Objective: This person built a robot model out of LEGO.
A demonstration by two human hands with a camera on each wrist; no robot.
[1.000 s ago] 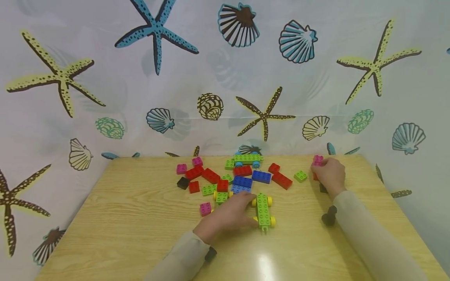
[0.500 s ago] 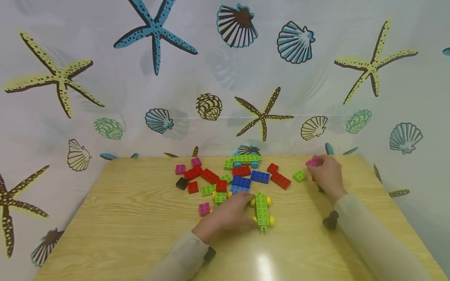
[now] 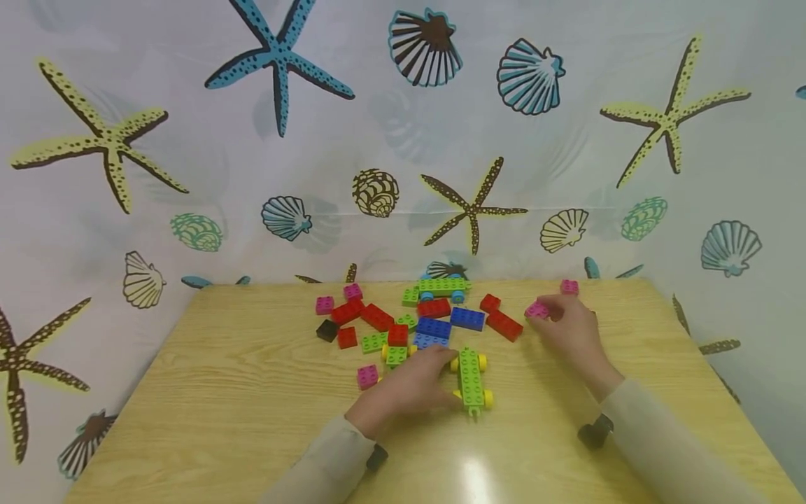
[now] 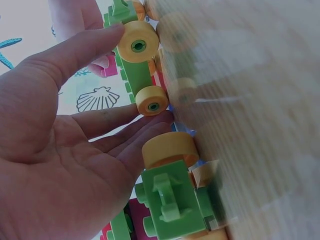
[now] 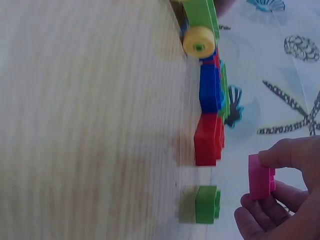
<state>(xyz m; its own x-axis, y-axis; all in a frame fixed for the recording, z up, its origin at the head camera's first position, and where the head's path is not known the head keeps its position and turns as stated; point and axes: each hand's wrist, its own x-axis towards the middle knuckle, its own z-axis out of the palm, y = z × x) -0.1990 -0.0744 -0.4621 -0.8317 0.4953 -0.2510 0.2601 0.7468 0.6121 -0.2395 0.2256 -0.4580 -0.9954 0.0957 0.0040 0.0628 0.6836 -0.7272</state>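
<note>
My left hand (image 3: 420, 383) lies flat on the wooden table (image 3: 252, 392) beside a green wheeled base with yellow wheels (image 3: 471, 378). In the left wrist view the thumb touches one wheel (image 4: 138, 45) and the straight fingers (image 4: 125, 116) touch another. My right hand (image 3: 563, 327) pinches a small pink brick (image 3: 536, 309) between thumb and fingers, held just above the table to the right of the brick pile. In the right wrist view the pink brick (image 5: 260, 176) hangs above a small green brick (image 5: 206, 204).
Loose bricks lie mid-table: red (image 3: 504, 324), blue (image 3: 467, 317), black (image 3: 327, 329), pink (image 3: 367, 376). A second small wheeled base (image 3: 395, 354) sits by my left hand. A long green wheeled piece (image 3: 441, 285) stands at the back. Another pink brick (image 3: 569, 286) lies far right.
My right hand has lifted a pink brick from the back right and carried it left toward the pile. One pink brick stays behind. The left hand has not moved.
</note>
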